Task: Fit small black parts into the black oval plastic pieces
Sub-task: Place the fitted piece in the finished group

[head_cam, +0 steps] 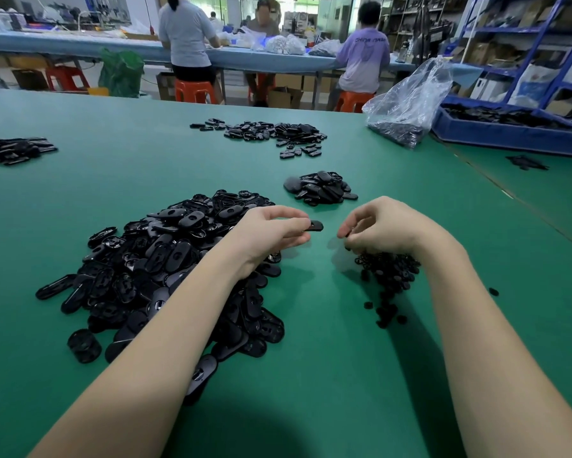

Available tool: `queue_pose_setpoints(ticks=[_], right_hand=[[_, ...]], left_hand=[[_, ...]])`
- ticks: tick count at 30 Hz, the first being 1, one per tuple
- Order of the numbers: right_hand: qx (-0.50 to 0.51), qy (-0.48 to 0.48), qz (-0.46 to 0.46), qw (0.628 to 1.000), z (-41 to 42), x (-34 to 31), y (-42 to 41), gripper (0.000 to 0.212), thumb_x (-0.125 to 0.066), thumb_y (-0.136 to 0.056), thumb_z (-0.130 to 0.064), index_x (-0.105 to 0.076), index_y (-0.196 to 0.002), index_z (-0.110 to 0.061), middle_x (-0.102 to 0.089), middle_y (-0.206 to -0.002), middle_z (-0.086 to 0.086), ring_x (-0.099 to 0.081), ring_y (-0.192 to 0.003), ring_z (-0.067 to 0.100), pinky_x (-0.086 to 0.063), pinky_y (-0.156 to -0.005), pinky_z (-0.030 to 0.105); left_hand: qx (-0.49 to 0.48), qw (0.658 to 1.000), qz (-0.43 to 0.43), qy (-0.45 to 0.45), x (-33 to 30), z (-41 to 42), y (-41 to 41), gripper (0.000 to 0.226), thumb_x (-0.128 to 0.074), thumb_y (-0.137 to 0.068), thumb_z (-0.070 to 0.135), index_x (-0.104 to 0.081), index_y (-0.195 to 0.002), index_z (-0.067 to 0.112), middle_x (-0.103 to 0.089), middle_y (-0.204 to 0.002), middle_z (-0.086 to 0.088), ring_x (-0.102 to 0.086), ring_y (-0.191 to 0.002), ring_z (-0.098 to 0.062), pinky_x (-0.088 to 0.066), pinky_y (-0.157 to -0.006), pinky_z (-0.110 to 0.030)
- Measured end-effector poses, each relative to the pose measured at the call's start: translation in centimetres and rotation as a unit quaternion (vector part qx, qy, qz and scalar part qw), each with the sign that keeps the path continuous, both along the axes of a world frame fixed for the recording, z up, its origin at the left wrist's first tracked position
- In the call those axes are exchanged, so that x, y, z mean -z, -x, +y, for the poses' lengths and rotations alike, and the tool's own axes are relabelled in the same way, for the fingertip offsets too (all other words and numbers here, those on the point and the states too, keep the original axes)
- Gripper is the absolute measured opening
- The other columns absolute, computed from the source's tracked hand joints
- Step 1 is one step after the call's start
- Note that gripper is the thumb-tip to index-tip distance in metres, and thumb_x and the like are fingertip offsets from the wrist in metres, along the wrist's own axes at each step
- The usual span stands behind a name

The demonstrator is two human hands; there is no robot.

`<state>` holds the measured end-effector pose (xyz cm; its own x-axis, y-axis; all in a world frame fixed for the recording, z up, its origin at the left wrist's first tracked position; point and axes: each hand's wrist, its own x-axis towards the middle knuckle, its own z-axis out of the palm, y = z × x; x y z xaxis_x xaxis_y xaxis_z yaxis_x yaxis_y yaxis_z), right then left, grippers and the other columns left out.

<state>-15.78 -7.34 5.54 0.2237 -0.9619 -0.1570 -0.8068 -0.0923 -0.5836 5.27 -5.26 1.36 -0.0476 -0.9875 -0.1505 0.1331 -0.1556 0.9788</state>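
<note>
A big heap of black oval plastic pieces [165,276] lies on the green table under my left forearm. My left hand [271,231] pinches one black oval piece [314,226] between thumb and fingers, its end sticking out to the right. My right hand [382,226] hovers just right of it with curled fingers, over a small heap of small black parts [388,276]. Something small and dark shows at its fingertips, mostly hidden. A smaller pile of oval pieces [322,188] lies just beyond both hands.
More piles of black pieces lie at the far centre [271,132] and far left [13,150]. A clear plastic bag [407,107] and a blue bin [509,127] stand at the back right. People sit at another table [79,44] behind.
</note>
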Motion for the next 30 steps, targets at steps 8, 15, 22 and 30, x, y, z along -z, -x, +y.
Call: queue_pose_setpoints(ticks=[8, 15, 22, 30], right_hand=[[-0.005, -0.019, -0.247, 0.969, 0.1, 0.5, -0.9, 0.015, -0.065, -0.091, 0.003, -0.075, -0.098, -0.005, -0.079, -0.084, 0.009, -0.075, -0.077, 0.016, -0.057, -0.066, 0.019], [0.049, -0.015, -0.389, 0.920, -0.5, 1.7, -1.9, 0.018, -0.073, -0.086, 0.003, -0.073, -0.101, -0.006, -0.077, -0.083, 0.016, -0.071, -0.075, 0.013, -0.058, -0.070, 0.020], [0.059, 0.006, -0.341, 0.938, -0.6, 2.1, -2.1, 0.017, -0.075, -0.086, -0.004, -0.075, -0.101, -0.013, -0.078, -0.080, 0.008, -0.072, -0.074, 0.015, -0.058, -0.068, 0.021], [0.026, 0.013, -0.320, 0.947, -0.5, 1.9, -2.3, 0.016, -0.074, -0.088, -0.007, -0.074, -0.102, -0.015, -0.079, -0.082, 0.007, -0.073, -0.073, 0.013, -0.059, -0.068, 0.021]], left_hand=[[-0.011, 1.000, 0.007, 0.014, 0.0, 0.1, -0.1, 0.022, -0.059, -0.091, -0.011, -0.071, -0.104, 0.003, -0.074, -0.100, -0.017, -0.075, -0.086, -0.023, -0.060, -0.084, -0.023], [0.017, 0.998, 0.044, 0.030, -0.1, 0.4, 0.1, 0.021, -0.057, -0.094, -0.011, -0.067, -0.110, -0.001, -0.074, -0.105, -0.021, -0.076, -0.094, -0.027, -0.059, -0.080, -0.020], [0.028, 0.997, 0.054, 0.040, -0.1, 0.4, 0.0, 0.021, -0.061, -0.091, -0.011, -0.069, -0.108, -0.001, -0.077, -0.101, -0.014, -0.075, -0.096, -0.031, -0.058, -0.079, -0.020], [0.027, 0.997, 0.062, 0.032, -0.1, 0.5, 0.2, 0.021, -0.062, -0.091, -0.011, -0.070, -0.108, -0.001, -0.075, -0.102, -0.017, -0.075, -0.097, -0.031, -0.058, -0.079, -0.020]])
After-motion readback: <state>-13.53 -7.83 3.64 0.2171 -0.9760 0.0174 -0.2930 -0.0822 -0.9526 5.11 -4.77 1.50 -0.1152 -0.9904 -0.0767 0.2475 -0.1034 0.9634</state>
